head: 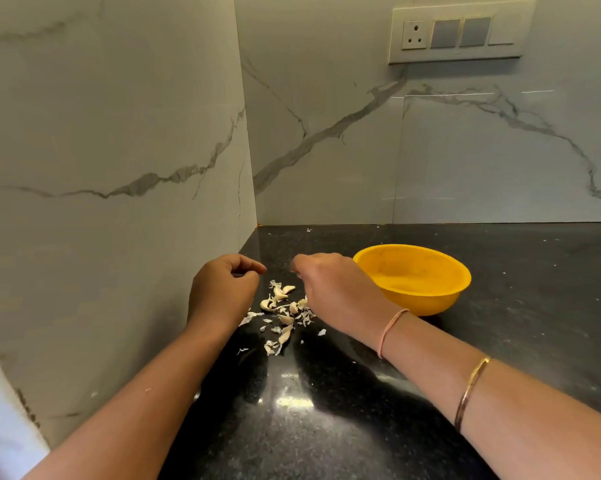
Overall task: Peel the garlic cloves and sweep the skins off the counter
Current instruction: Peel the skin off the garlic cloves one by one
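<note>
Left hand (222, 292) and right hand (330, 289) curl, around what we cannot tell; hasty sweeping could flick skins (285, 318) into the bowl (427, 301).

two hands (222, 289) (337, 292), one bowl (430, 303)

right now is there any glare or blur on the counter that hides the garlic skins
Head view: a glare patch on the black counter lies nearer than the garlic skins, which read clearly; the right hand has slightly blurred fingertips.
</note>
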{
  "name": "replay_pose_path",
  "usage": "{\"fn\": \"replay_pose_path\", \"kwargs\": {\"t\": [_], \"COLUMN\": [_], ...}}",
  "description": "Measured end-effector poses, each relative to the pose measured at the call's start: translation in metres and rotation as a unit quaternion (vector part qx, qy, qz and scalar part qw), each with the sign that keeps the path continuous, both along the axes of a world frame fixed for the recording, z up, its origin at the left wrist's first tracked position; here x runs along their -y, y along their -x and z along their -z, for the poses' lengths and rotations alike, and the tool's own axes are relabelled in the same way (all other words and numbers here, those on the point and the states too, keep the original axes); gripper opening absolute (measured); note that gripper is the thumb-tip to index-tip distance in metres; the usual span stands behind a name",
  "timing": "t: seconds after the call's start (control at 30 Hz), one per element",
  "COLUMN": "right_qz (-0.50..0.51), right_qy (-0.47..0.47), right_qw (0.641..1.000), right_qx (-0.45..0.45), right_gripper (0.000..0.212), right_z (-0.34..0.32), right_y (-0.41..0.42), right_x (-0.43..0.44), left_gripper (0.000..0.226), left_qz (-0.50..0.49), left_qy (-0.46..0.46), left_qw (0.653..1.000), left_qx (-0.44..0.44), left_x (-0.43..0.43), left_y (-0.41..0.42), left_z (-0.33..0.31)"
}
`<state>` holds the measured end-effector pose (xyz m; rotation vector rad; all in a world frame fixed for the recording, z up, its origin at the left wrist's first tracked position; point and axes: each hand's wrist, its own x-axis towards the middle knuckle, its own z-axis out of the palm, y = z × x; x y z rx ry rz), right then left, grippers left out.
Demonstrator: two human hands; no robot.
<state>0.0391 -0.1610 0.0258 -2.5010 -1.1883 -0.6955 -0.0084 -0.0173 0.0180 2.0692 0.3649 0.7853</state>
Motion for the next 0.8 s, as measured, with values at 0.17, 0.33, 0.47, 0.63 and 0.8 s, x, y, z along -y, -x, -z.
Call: {"fn": "replay_pose_path", "kwargs": {"t": [0.17,0.33,0.47,0.63,0.8], "right_qz": [0.025,0.008,0.011,0.021,0.002], "right_qy": [-0.028,0.016,0.01,-0.019,-0.125], "right_qw": [0.994,0.978,0.981,0.991,0.988], "right_qx": [-0.103,-0.209,-0.192,-0.131,-0.095], "right_gripper": [0.034,0.055,0.044,0.033,0.012], "right_z": [0.007,0.015,0.019,0.019,0.01], "right_y": [-0.018,-0.029,-0.03,-0.024,-0.01], "right_x": [-0.014,-0.029,-0.028,-0.021,-0.013], "left_gripper": [0.028,0.024,0.016,0.017,0.02], "left_qz": [-0.024,-0.008,0.01,0.017,0.098], "left_qy": [-0.024,-0.038,-0.037,-0.027,-0.037], "left_qw": [0.999,0.999,0.999,0.999,0.994], "left_qx": [0.003,0.002,0.01,0.006,-0.037], "left_x": [-0.004,-0.004,-0.003,-0.003,-0.002], "left_y": [-0.006,-0.012,-0.014,-0.012,-0.008], "left_z": [0.001,0.006,0.006,0.005,0.004]}}
